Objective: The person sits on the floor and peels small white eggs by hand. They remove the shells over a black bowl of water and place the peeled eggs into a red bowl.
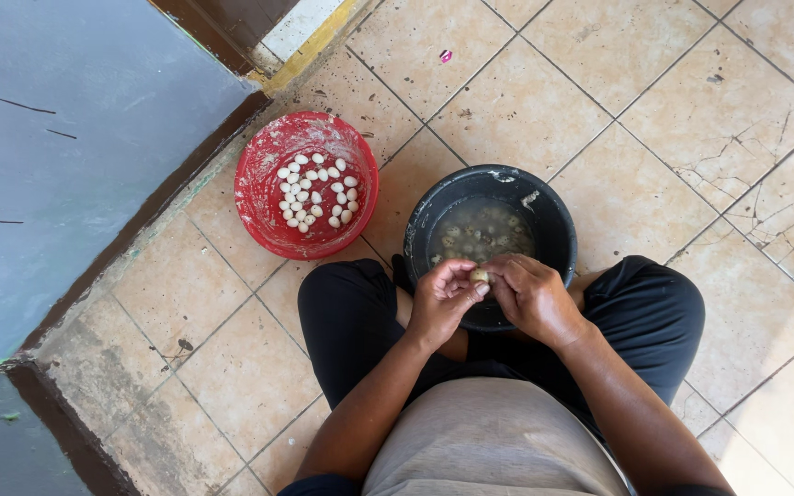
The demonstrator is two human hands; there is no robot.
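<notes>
Both hands, left hand (441,298) and right hand (530,296), are pinching one small pale egg (479,275) over the round black bucket (558,220) of murky water; smooth peeled ones are sitting in the scuffed red plastic bowl (259,197).

The red basin (259,197) looks like scuffed plastic, dulled by a whitish film. The black bucket (558,220) is smooth, faintly glossy plastic holding cloudy water. The floor (691,119) is glazed beige tile, cracked and stained. The trousers (346,317) are matt black cloth.
</notes>
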